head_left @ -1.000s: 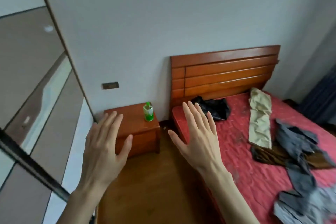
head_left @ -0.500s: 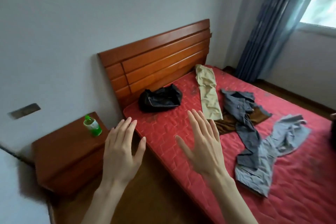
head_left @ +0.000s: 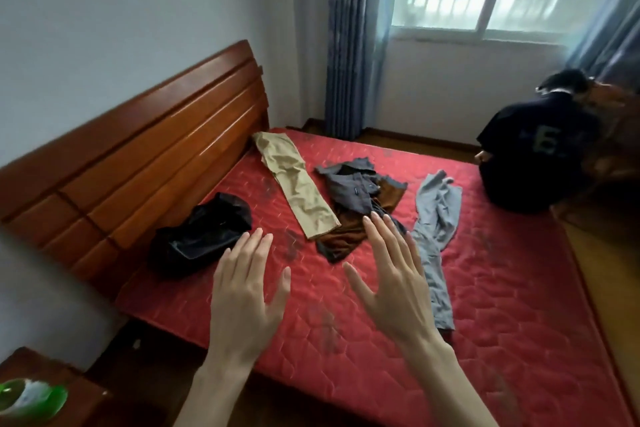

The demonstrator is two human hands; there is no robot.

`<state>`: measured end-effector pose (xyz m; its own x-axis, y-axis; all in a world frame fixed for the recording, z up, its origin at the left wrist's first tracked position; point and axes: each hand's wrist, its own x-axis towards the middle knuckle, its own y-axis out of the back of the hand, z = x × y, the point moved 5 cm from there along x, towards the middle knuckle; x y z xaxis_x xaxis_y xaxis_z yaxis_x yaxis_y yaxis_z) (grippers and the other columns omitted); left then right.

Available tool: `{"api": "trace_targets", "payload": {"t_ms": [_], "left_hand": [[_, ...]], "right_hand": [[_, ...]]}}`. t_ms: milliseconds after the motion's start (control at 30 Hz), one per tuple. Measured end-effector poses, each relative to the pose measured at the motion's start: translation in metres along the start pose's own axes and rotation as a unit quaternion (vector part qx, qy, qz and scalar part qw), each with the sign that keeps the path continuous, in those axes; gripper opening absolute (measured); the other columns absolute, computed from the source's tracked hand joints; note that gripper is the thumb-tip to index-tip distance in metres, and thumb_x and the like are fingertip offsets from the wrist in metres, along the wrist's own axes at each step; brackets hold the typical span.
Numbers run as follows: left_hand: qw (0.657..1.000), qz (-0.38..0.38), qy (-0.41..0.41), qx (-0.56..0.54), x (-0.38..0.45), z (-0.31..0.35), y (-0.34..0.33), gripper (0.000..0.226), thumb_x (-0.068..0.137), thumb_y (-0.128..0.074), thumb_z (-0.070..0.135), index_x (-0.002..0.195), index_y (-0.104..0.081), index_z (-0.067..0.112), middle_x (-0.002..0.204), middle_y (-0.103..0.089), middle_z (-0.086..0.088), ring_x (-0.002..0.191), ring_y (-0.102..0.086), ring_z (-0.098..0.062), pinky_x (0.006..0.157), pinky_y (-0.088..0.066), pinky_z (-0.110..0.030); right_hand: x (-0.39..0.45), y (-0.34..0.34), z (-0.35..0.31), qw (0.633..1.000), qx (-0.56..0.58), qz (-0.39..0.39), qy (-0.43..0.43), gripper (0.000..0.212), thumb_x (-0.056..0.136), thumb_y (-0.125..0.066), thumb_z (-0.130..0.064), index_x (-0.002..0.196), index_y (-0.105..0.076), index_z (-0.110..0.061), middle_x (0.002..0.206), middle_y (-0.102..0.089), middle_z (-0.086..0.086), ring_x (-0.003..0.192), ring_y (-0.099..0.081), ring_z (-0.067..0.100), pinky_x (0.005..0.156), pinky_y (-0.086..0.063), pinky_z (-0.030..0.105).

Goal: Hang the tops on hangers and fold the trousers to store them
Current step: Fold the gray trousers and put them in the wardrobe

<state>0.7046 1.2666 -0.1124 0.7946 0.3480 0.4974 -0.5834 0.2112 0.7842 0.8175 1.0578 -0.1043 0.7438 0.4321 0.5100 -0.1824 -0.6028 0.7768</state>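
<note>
From the head view, the left hand (head_left: 244,291) and right hand (head_left: 394,284) hover over the red mattress (head_left: 502,288), fingers straight and spread, holding nothing; on it lie a black garment (head_left: 204,236) by the headboard (head_left: 138,149), tan trousers (head_left: 294,184), a dark grey garment (head_left: 353,187) over a brown one (head_left: 349,229), and light grey trousers (head_left: 436,218)

Two bare forearms stretched forward side by side, left hand (head_left: 244,295) raised with palm facing away, fingers straight and close together, thumb out, right hand (head_left: 391,282) likewise flat, fingers slightly fanned, both holding nothing, hands apart from each other
</note>
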Motion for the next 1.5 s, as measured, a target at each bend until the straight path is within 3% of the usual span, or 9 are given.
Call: {"api": "trace_targets", "payload": {"t_ms": [100, 200, 333, 633, 867, 1167, 1367, 1500], "left_hand": [[0.998, -0.017, -0.052, -0.015, 0.03, 0.013, -0.031, 0.061, 0.105, -0.046, 0.051, 0.153, -0.046, 0.013, 0.16, -0.044, -0.002, 0.155, -0.028, -0.016, 0.126, -0.027, -0.048], [0.994, -0.027, -0.102, -0.037, 0.056, 0.032, -0.059, 0.06, 0.105, -0.046, 0.05, 0.153, -0.046, 0.013, 0.159, -0.044, -0.003, 0.155, -0.029, -0.018, 0.124, -0.029, -0.05], [0.987, -0.041, -0.142, -0.059, 0.085, 0.06, -0.096, 0.058, 0.106, -0.043, 0.05, 0.152, -0.046, 0.015, 0.159, -0.044, -0.002, 0.154, -0.031, -0.019, 0.124, -0.028, -0.047], [0.981, -0.079, -0.159, -0.079, 0.118, 0.131, -0.189, 0.055, 0.104, -0.05, 0.044, 0.149, -0.05, 0.013, 0.156, -0.047, -0.004, 0.152, -0.035, -0.023, 0.116, -0.035, -0.057], [0.981, -0.116, -0.137, -0.067, 0.126, 0.172, -0.291, 0.058, 0.103, -0.051, 0.045, 0.152, -0.049, 0.014, 0.16, -0.045, -0.004, 0.154, -0.031, -0.022, 0.121, -0.031, -0.052], [0.969, -0.203, -0.126, -0.065, 0.09, 0.168, -0.452, 0.061, 0.101, -0.053, 0.042, 0.155, -0.045, 0.016, 0.164, -0.039, -0.003, 0.157, -0.024, -0.019, 0.126, -0.023, -0.05], [0.954, -0.259, -0.123, -0.083, 0.043, 0.138, -0.582, 0.06, 0.1, -0.053, 0.043, 0.153, -0.049, 0.015, 0.162, -0.043, -0.004, 0.155, -0.03, -0.023, 0.124, -0.028, -0.051], [0.94, -0.304, -0.133, -0.075, 0.0, 0.121, -0.657, 0.057, 0.098, -0.054, 0.042, 0.147, -0.056, 0.012, 0.154, -0.052, -0.005, 0.149, -0.04, -0.026, 0.122, -0.033, -0.051]], "right_hand": [[0.009, 0.004, 0.021, 0.998, -0.038, 0.025, -0.036, 0.075, 0.102, -0.059, -0.053, 0.162, -0.033, -0.015, 0.17, -0.031, 0.0, 0.16, -0.016, 0.012, 0.129, -0.02, 0.046], [0.018, 0.009, 0.047, 0.995, -0.058, 0.042, -0.068, 0.076, 0.101, -0.053, -0.056, 0.162, -0.034, -0.015, 0.169, -0.033, 0.0, 0.159, -0.023, 0.015, 0.129, -0.022, 0.048], [0.022, 0.013, 0.088, 0.99, -0.091, 0.038, -0.099, 0.08, 0.1, -0.05, -0.06, 0.164, -0.029, -0.018, 0.171, -0.028, -0.002, 0.16, -0.019, 0.014, 0.13, -0.018, 0.046], [0.027, 0.013, 0.199, 0.986, -0.087, 0.006, -0.14, 0.088, 0.098, -0.066, -0.051, 0.166, -0.022, -0.015, 0.171, -0.026, 0.0, 0.16, -0.019, 0.018, 0.129, -0.021, 0.049], [0.03, 0.002, 0.307, 0.985, -0.068, -0.038, -0.154, 0.083, 0.101, -0.064, -0.051, 0.166, -0.024, -0.018, 0.171, -0.027, 0.001, 0.16, -0.021, 0.018, 0.128, -0.024, 0.05], [-0.026, -0.097, 0.439, 0.971, -0.05, -0.126, -0.196, 0.082, 0.1, -0.061, -0.052, 0.166, -0.023, -0.021, 0.17, -0.029, -0.002, 0.16, -0.019, 0.014, 0.129, -0.022, 0.047], [-0.098, -0.196, 0.526, 0.942, -0.038, -0.231, -0.239, 0.087, 0.097, -0.059, -0.059, 0.166, -0.022, -0.023, 0.171, -0.027, -0.004, 0.159, -0.021, 0.017, 0.128, -0.023, 0.048], [-0.15, -0.261, 0.576, 0.912, -0.037, -0.314, -0.263, 0.098, 0.093, -0.061, -0.064, 0.167, -0.011, -0.025, 0.173, -0.018, -0.005, 0.16, -0.018, 0.018, 0.128, -0.021, 0.045]]}}
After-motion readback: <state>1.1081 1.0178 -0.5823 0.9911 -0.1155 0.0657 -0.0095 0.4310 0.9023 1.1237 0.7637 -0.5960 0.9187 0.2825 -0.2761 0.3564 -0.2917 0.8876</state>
